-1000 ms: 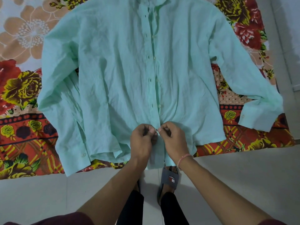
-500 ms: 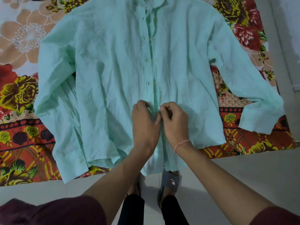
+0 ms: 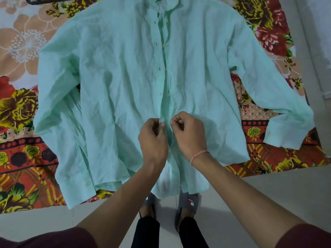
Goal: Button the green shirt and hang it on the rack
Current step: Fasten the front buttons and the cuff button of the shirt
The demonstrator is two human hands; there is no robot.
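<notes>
Green shirt [image 3: 116,86]: lies front side up, spread flat on a floral bedsheet [image 3: 21,108], collar at the far end, hem at the near end. The hem reaches past the sheet's near edge, over the grey slippers [image 3: 189,203] on the pale floor [image 3: 268,194].

Sleeves: both out to the sides, then bent back toward the near side. One cuff [image 3: 78,192] rests near the sheet's near edge at left. The other cuff [image 3: 284,136] rests on the sheet at right.

Placket [image 3: 162,77]: runs down the middle. In its upper part, buttons [image 3: 166,68] and buttonholes [image 3: 159,68] sit side by side, not joined. Below the hands the fabric is blurred (cannot tell whether it is fastened).

Left hand [image 3: 152,140]: fingers curled, thumb and fingertips pinching the buttonhole edge of the placket low on the shirt.

Right hand [image 3: 189,135]: fingers curled, pinching the opposite edge just beside the left hand. The two hands are close but apart. A pink thread bracelet [image 3: 198,155] sits on the right wrist.

Dark hanger [image 3: 44,0]: on the sheet at far left, partly cut off by the frame edge, apart from the shirt.
</notes>
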